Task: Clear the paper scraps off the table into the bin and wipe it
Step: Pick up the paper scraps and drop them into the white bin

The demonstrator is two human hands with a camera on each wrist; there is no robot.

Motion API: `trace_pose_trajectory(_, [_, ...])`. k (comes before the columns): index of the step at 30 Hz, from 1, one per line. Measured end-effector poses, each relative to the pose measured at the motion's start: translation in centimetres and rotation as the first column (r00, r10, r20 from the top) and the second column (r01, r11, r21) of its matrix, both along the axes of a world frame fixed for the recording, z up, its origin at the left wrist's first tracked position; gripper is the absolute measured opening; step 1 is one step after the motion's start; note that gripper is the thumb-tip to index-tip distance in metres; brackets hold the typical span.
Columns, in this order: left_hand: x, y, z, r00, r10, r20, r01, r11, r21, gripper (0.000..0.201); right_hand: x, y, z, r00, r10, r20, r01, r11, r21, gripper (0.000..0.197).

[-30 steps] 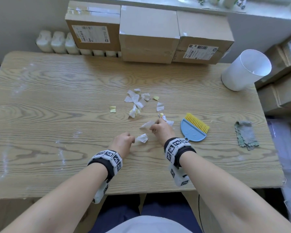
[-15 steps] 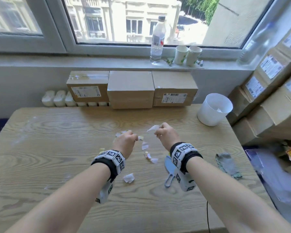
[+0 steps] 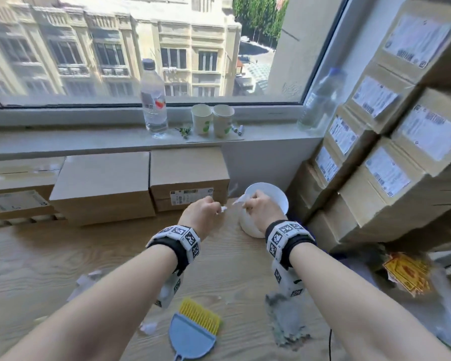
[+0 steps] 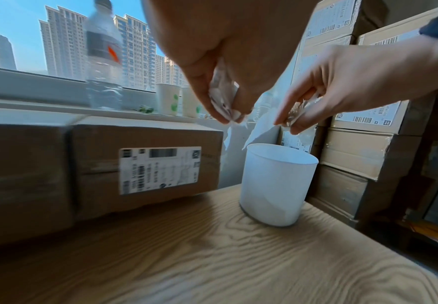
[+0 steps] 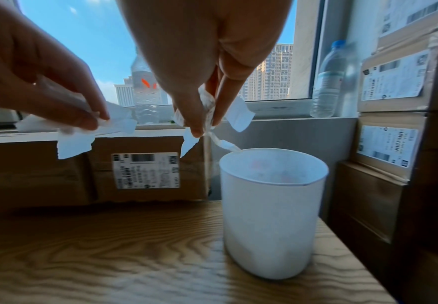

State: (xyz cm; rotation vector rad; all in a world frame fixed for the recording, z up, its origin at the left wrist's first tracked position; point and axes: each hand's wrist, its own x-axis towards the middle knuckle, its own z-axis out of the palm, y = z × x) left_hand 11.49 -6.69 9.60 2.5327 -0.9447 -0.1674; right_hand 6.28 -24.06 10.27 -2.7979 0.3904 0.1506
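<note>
The white bin [image 3: 283, 201] stands at the table's far right corner. My left hand [image 3: 218, 208] pinches white paper scraps [image 3: 223, 209] just left of the bin's rim. My right hand [image 3: 248, 204] pinches more scraps [image 3: 238, 200] above the rim's left edge. In the left wrist view the left hand's scraps [image 4: 224, 105] hang up and to the left of the bin [image 4: 274, 185]. In the right wrist view a twisted strip [image 5: 222, 144] dangles from the right hand [image 5: 204, 123] down to the bin's rim [image 5: 272, 183]. Loose scraps [image 3: 85, 281] stay on the table.
A blue hand brush with yellow bristles [image 3: 195, 332] and a grey cloth [image 3: 287, 324] lie near the front. Cardboard boxes [image 3: 102, 186] line the back edge, and a taller stack [image 3: 388, 152] stands right of the bin. A water bottle [image 3: 153, 100] and paper cups [image 3: 214, 121] are on the sill.
Both hands lifted scraps from the middle of the table and carried them far right to the bin. The head view rose towards the window.
</note>
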Motion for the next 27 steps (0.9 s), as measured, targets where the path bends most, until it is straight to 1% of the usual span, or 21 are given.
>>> trace_pose_trajectory(4, [2.1, -7.1, -0.9, 0.999, -0.027, -0.022, 0.026, 0.999, -0.029, 0.022, 1.6, -5.5, -1.0, 0.999, -0.046, 0.013, 0.046, 0.999, 0.000, 0.021])
trace_pose_trajectory(7, [3.3, -10.9, -2.3, 0.998, -0.027, -0.051, 0.024, 0.998, -0.054, 0.020, 2.9, -8.3, -1.7, 0.998, -0.057, 0.021, 0.057, 0.998, 0.004, 0.020])
trace_pose_trajectory(9, [3.8, -12.5, -3.3, 0.998, -0.023, -0.066, 0.021, 0.999, -0.037, 0.020, 3.5, -9.7, -2.5, 0.998, -0.053, 0.015, 0.053, 0.998, 0.036, 0.024])
trace_pose_trajectory(11, [3.9, -13.5, -4.4, 0.997, -0.027, -0.074, 0.025, 0.999, -0.021, 0.020, 3.9, -10.4, -3.2, 1.000, -0.019, -0.021, 0.020, 0.998, 0.067, 0.028])
trace_pose_trajectory(14, [3.8, -14.1, -5.5, 0.997, -0.022, -0.076, 0.019, 0.999, -0.040, 0.019, 3.9, -10.5, -4.6, 0.997, 0.014, -0.073, -0.008, 0.997, 0.074, 0.030])
trace_pose_trajectory(18, [4.2, -14.8, -5.9, 0.996, 0.005, -0.091, -0.012, 0.998, -0.067, 0.018, 3.8, -10.7, -5.2, 0.998, -0.012, -0.066, 0.018, 0.995, 0.100, 0.037])
trace_pose_trajectory(20, [4.2, -15.1, -6.0, 0.994, -0.017, -0.104, 0.011, 0.998, -0.057, 0.018, 3.7, -11.1, -5.1, 0.998, -0.025, -0.056, 0.031, 0.994, 0.106, 0.043])
trace_pose_trajectory(22, [3.9, -15.5, -6.0, 0.991, -0.049, -0.128, 0.045, 0.998, -0.032, 0.023, 3.6, -11.4, -4.7, 0.998, -0.031, -0.050, 0.037, 0.990, 0.133, 0.050])
trace_pose_trajectory(25, [3.5, -15.9, -5.8, 0.986, -0.034, -0.160, 0.029, 0.999, -0.032, 0.030, 3.1, -11.7, -4.5, 0.997, -0.031, -0.074, 0.043, 0.985, 0.165, 0.054])
trace_pose_trajectory(27, [3.1, -16.0, -5.8, 0.993, -0.031, -0.115, 0.029, 0.999, -0.015, 0.031, 2.7, -11.8, -4.5, 0.995, -0.047, -0.086, 0.060, 0.984, 0.165, 0.056])
